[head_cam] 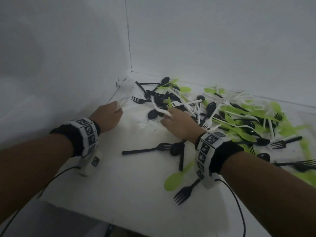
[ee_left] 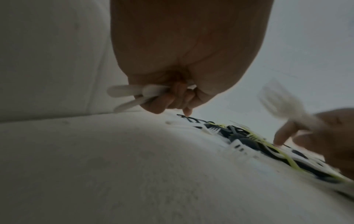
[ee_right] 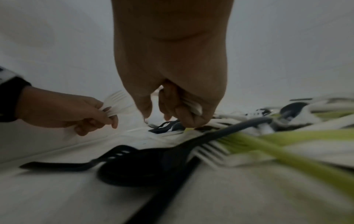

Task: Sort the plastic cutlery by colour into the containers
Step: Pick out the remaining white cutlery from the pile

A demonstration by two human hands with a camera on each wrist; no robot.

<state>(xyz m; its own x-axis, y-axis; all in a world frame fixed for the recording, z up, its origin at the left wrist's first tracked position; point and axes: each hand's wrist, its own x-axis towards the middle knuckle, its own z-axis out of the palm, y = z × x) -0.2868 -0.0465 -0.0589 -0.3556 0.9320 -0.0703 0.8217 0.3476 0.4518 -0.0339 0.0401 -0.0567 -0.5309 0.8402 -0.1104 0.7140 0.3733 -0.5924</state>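
A pile of black, green and white plastic cutlery (head_cam: 222, 115) covers the white table (head_cam: 119, 185) from the back corner out to the right. My left hand (head_cam: 118, 108) is at the pile's left end, near the wall, and grips several white pieces (ee_left: 130, 94) whose handles stick out of the fist. My right hand (head_cam: 168, 115) reaches into the pile and holds white cutlery (ee_right: 193, 106) in its curled fingers, while its index finger touches pieces on the table. A white fork (ee_left: 283, 109) sticks up from the right hand. No container is in view.
Two white walls meet in a corner (head_cam: 130, 71) just behind the pile. A black fork (head_cam: 147, 149), a green spoon (head_cam: 174, 181) and another black fork (head_cam: 185, 192) lie apart near my right wrist. The table's front edge (head_cam: 102, 218) runs below my forearms.
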